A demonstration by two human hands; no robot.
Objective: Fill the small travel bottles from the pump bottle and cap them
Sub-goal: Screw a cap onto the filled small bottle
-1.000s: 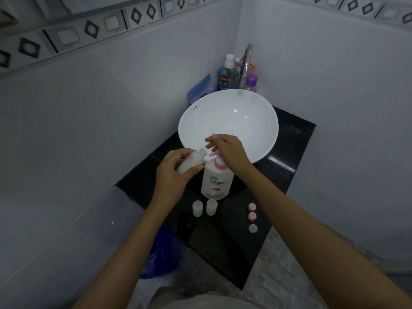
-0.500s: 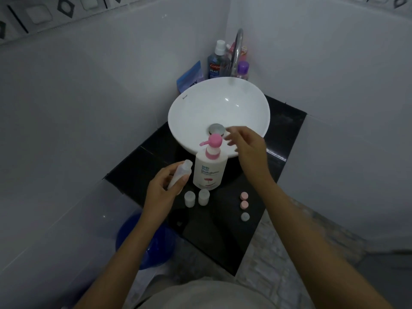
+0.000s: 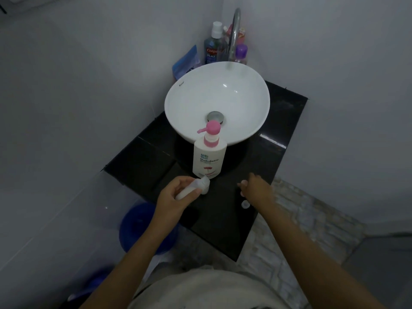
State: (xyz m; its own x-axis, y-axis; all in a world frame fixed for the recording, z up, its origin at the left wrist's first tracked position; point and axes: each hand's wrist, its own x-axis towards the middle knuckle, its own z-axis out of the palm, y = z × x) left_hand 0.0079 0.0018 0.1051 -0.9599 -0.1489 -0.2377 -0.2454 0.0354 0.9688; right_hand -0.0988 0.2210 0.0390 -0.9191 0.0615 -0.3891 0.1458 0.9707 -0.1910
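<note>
The white pump bottle (image 3: 209, 157) with a pink pump head stands upright on the black counter (image 3: 281, 130), in front of the basin. My left hand (image 3: 174, 197) grips a small white travel bottle (image 3: 189, 191), tilted, just below the pump bottle's base. Another small white bottle (image 3: 205, 185) stands right behind its open end. My right hand (image 3: 258, 191) is down on the counter to the right, fingers curled over the spot where the pink caps lie, hiding them. A pale cap (image 3: 245, 204) lies beside that hand. Motion blur hides whether the fingers hold a cap.
A white bowl basin (image 3: 200, 97) with a chrome faucet (image 3: 235, 30) fills the counter's back. Behind it stand a mouthwash bottle (image 3: 213, 50), a purple-capped bottle (image 3: 241, 53) and a blue packet (image 3: 186, 63). A blue bucket (image 3: 138, 226) sits on the floor at left. White walls close in.
My right hand left the pump head and dropped to the caps on the right. My left hand lowered the small bottle away from the spout toward the counter's front.
</note>
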